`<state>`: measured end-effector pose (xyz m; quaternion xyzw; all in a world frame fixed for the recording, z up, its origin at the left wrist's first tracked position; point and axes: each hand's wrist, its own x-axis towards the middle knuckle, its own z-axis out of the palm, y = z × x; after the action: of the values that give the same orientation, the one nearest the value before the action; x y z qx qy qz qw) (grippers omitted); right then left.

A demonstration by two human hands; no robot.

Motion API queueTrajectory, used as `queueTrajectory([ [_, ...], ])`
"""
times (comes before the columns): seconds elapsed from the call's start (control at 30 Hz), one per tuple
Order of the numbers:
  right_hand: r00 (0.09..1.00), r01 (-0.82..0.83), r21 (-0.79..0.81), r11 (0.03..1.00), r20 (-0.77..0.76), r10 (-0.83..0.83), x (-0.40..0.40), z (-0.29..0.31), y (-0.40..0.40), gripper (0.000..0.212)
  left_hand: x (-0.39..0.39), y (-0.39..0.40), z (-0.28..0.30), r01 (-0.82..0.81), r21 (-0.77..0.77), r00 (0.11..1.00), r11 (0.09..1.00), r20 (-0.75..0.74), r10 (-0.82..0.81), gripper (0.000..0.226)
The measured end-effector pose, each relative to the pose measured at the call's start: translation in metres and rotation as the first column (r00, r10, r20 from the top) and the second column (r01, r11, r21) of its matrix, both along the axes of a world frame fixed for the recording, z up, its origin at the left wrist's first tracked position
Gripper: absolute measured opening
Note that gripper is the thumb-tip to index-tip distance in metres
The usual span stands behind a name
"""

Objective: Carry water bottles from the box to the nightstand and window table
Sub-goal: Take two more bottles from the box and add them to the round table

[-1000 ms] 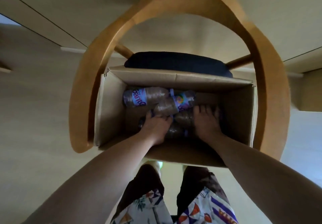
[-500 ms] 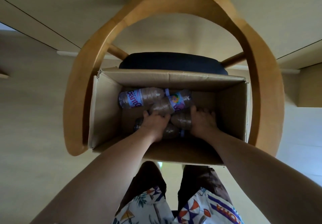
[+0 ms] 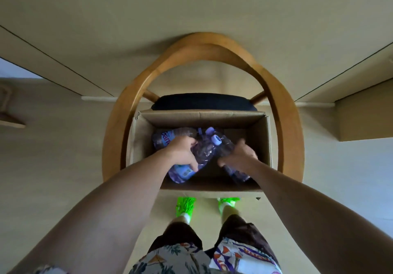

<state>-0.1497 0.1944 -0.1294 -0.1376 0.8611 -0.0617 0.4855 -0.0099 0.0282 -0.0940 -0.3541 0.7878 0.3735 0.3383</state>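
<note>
An open cardboard box (image 3: 258,137) sits on the dark seat of a wooden chair. My left hand (image 3: 184,153) grips a clear water bottle (image 3: 201,156) with a purple cap, tilted and lifted above the box's near side. Just to its right, my right hand (image 3: 239,154) is closed around a second water bottle (image 3: 239,174), whose base shows below the hand. Another bottle (image 3: 168,137) with a purple label lies on the box floor at the far left, partly hidden by my left hand.
The chair's curved wooden back and armrest (image 3: 282,107) ring the box on three sides. The chair stands against a pale wall with a baseboard (image 3: 95,98). My feet in bright green shoes (image 3: 185,206) stand on the floor right in front of the box.
Both hands have closed on bottles and raised them from the box floor toward me. The view has pulled back and up, so the chair and box look smaller and my shoes show.
</note>
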Motion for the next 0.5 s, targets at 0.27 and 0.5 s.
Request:
queueTrajectory([
  [0.27,0.851,0.525,-0.259,0.811,0.149,-0.503,0.001,0.106,0.027,0.073,-0.032,0.003,0.088,-0.214,0.366,0.941,0.906,-0.173,0.292,0.083],
  [0.5,0.444,0.862,-0.488,0.14,0.59,-0.674,0.007,0.198,0.103,0.033,-0.087,0.064,0.165,-0.144,0.679,0.871,0.72,-0.258,0.418,0.069],
])
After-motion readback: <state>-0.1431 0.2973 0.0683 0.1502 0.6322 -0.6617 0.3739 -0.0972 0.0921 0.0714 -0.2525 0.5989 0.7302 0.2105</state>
